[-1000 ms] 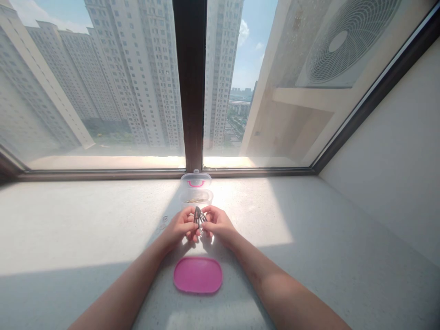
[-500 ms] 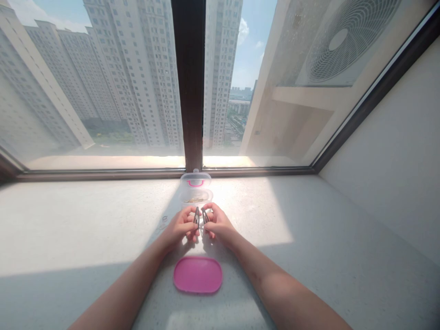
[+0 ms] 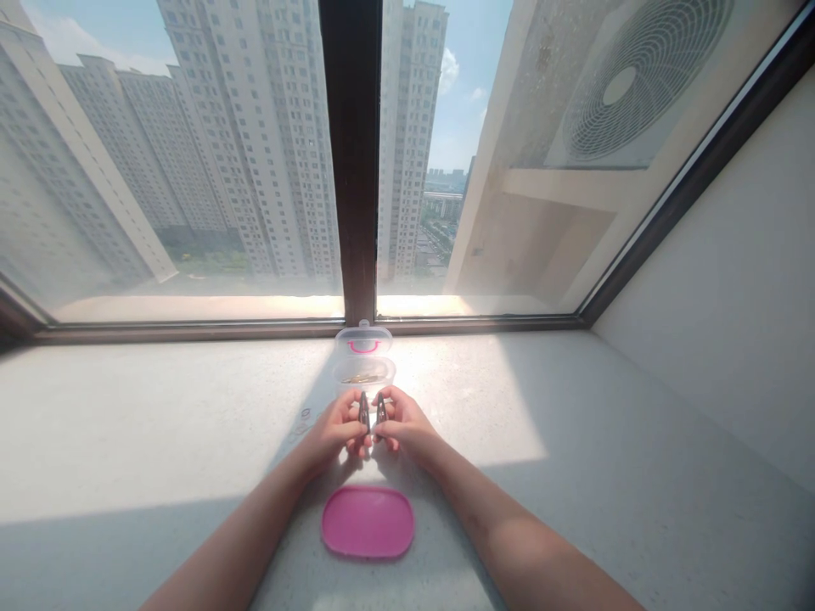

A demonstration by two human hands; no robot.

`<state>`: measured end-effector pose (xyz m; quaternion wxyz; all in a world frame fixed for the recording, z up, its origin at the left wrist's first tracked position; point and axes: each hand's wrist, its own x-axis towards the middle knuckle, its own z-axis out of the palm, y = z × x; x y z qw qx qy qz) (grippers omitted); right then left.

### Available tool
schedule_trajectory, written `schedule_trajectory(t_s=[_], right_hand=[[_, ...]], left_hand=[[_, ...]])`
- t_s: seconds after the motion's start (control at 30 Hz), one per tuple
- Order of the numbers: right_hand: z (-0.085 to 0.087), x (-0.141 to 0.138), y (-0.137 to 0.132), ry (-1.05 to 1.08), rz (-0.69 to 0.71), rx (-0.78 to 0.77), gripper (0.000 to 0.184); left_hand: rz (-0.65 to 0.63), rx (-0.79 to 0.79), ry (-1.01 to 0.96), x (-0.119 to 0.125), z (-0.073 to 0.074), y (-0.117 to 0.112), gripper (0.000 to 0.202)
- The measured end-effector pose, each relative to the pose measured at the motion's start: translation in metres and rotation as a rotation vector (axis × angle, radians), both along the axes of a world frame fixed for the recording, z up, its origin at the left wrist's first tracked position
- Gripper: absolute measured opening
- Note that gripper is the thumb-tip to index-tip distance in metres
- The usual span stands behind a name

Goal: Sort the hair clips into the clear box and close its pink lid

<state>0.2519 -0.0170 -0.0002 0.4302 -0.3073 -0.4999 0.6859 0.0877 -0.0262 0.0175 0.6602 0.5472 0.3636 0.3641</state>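
My left hand (image 3: 339, 431) pinches a dark snap hair clip (image 3: 363, 412), held upright between thumb and fingers. A matching dark hair clip (image 3: 380, 409) is gripped by my right hand (image 3: 404, 426). The two clips stand side by side with a narrow gap between them. Just beyond my fingers is an open clear plastic case (image 3: 344, 371) with several thin gold-coloured pieces in it; their exact kind is too small to tell. Its raised clear lid (image 3: 364, 335) carries a pink handle. Between my forearms lies a pink oval tray (image 3: 368, 523).
All this rests on a pale speckled sill (image 3: 159, 424) in front of a dark-framed window (image 3: 360, 170). Some small thin items (image 3: 306, 414), hard to make out, lie left of my left hand. A white wall (image 3: 719, 322) bounds the right side.
Both clips have turned slightly, the right one now more upright. The whole view has shifted a little, so everything sits slightly lower in the picture.
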Motion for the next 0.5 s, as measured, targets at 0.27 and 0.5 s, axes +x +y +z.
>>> schedule_trajectory(t_s=[0.27, 0.5], right_hand=[[0.004, -0.0022, -0.0015, 0.018, 0.009, 0.003, 0.029], [0.0066, -0.0015, -0.0031, -0.029, -0.007, -0.012, 0.028]], left_hand=[[-0.02, -0.002, 0.008, 0.0019, 0.0039, -0.0008, 0.031], [0.005, 0.0, -0.006, 0.0032, 0.0, -0.0007, 0.031]])
